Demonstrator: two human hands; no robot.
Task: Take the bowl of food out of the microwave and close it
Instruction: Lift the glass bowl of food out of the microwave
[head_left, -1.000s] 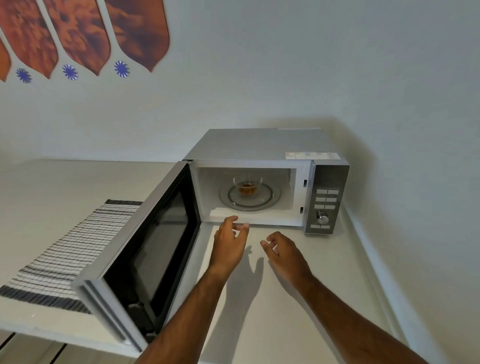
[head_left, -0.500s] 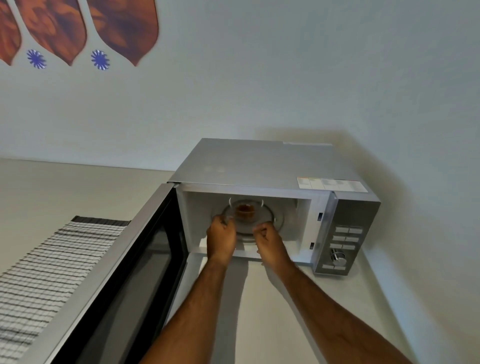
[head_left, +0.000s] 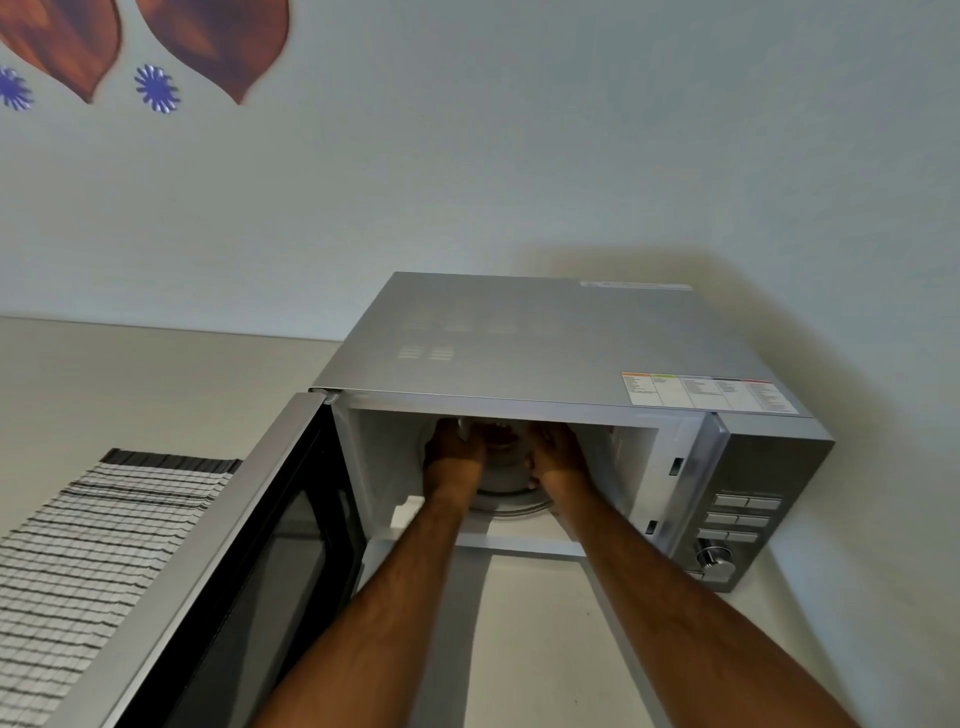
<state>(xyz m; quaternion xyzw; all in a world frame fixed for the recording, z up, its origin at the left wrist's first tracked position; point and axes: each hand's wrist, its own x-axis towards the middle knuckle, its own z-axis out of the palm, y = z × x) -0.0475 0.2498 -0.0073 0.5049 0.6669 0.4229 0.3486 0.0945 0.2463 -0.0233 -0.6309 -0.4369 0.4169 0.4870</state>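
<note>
A silver microwave stands on the counter against the wall, its door swung wide open to the left. Both my hands reach deep into the cavity. My left hand and my right hand are cupped around the two sides of the clear glass bowl, of which only a small strip of rim shows between them. The food in the bowl is hidden by my hands and the top edge of the cavity. The glass turntable lies under the bowl.
A striped black-and-white placemat lies on the beige counter to the left of the door. The control panel with buttons and a dial is on the microwave's right. A white wall stands close on the right.
My hands have gone from the front of the cavity further inside and closed around the bowl. The camera has moved nearer and higher, so the bowl is now mostly hidden.
</note>
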